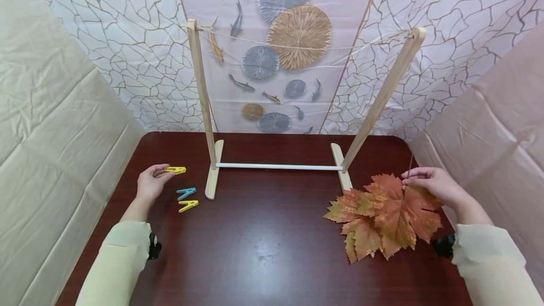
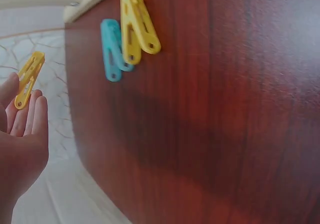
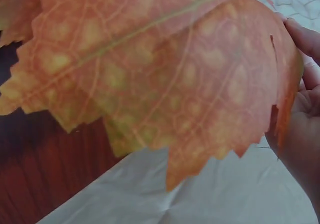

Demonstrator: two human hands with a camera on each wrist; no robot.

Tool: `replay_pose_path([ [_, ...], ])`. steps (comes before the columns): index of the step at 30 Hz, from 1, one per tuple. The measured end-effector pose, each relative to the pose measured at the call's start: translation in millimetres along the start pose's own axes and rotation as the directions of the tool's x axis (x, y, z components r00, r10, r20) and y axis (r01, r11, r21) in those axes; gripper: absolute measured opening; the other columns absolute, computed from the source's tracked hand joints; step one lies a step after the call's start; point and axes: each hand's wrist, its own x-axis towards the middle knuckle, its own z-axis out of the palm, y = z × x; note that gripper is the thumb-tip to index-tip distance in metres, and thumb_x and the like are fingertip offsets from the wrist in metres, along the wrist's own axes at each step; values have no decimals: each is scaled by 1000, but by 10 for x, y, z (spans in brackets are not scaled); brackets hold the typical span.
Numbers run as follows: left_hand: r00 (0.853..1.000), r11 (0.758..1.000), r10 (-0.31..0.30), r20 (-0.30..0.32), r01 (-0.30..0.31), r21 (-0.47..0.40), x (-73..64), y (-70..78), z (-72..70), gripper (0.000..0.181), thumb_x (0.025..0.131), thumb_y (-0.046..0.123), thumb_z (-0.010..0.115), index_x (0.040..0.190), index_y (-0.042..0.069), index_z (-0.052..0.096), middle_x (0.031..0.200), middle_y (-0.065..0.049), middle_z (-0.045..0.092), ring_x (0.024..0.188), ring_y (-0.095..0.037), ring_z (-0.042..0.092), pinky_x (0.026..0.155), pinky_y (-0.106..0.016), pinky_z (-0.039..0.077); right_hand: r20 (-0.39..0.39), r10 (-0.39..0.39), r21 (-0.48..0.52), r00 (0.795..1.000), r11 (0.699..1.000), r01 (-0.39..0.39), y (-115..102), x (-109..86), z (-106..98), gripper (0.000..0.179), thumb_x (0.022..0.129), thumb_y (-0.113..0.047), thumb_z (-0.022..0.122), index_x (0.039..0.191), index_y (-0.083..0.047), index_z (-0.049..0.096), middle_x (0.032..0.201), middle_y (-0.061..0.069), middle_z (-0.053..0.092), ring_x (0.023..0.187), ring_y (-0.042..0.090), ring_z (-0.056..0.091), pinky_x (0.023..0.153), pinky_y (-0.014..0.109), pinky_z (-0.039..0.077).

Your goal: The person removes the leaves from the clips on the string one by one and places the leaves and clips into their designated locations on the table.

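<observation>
At the table's left side my left hand pinches a yellow clothespin between thumb and fingers; the left wrist view shows this clothespin raised off the table. Nearer to me lie a blue clothespin and another yellow clothespin, close together. Over at the right, my right hand pinches an orange-red maple leaf near its stem. More leaves of the same kind overlap it on the left; how many is hard to tell. In the right wrist view a big leaf hides most of the fingers.
A wooden rack stands at the back of the dark red table. Its left post and right post carry thin string at the top, and a white rod joins their feet. Patterned cloth hangs behind.
</observation>
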Motion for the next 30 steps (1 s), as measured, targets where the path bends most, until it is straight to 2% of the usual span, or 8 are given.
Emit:
replay_pose_path([
  [2,1000,1000,-12,-2,12,10,13,-45,16,49,90,25,62,130,0,51,129,-22,55,111,-22,59,76,-9,48,-2,23,-35,1000,999,-23,55,-3,26,13,92,-11,58,99,-3,66,85,-20,69,78,-5,64,65,15,50],
  [7,999,999,-39,9,39,0,40,-117,67,47,91,22,60,131,-1,49,130,-22,54,114,-25,58,87,-22,51,-14,71,-92,997,993,-72,163,-16,76,28,92,-15,59,105,10,60,86,-20,69,78,-7,63,67,12,48],
  [12,998,998,-61,7,62,-3,47,-194,118,47,91,21,61,130,-1,49,130,-24,54,115,-27,58,77,-13,48,-35,61,-115,998,991,-64,228,-28,118,24,91,-14,60,102,7,63,83,-19,69,77,-8,62,67,11,46],
  [15,997,997,-77,-11,78,27,40,-265,143,45,90,19,62,128,-2,52,127,-25,55,112,-28,59,76,-15,47,-40,63,-120,997,991,-67,257,-29,151,25,90,-14,61,104,7,63,85,-14,71,77,-8,62,67,11,46],
  [20,996,992,-91,-6,91,90,2,-349,170,44,89,18,62,126,-5,52,125,-29,54,113,-37,55,92,-41,46,-50,76,-131,996,988,-82,314,-9,190,35,91,-15,61,111,14,58,90,-6,73,78,-8,62,68,13,47],
  [22,996,989,-92,0,91,115,6,-367,181,44,89,18,61,125,-6,52,124,-30,54,113,-39,53,95,-46,43,-59,74,-146,996,986,-82,335,-2,200,36,91,-15,60,112,15,57,92,-3,73,78,-8,61,67,12,47],
  [25,997,983,-82,-5,82,166,22,-380,199,44,88,18,62,123,-6,53,120,-30,56,109,-39,55,92,-47,44,-90,53,-211,995,975,-71,373,9,227,36,91,-15,60,112,15,58,95,7,73,77,-13,58,67,11,46],
  [30,998,969,-57,0,56,242,29,-389,204,42,88,18,63,119,-8,54,116,-30,57,105,-40,55,89,-47,45,-167,20,-353,986,932,-79,418,40,288,32,89,-13,62,107,13,62,100,25,68,73,-16,50,63,14,46],
])
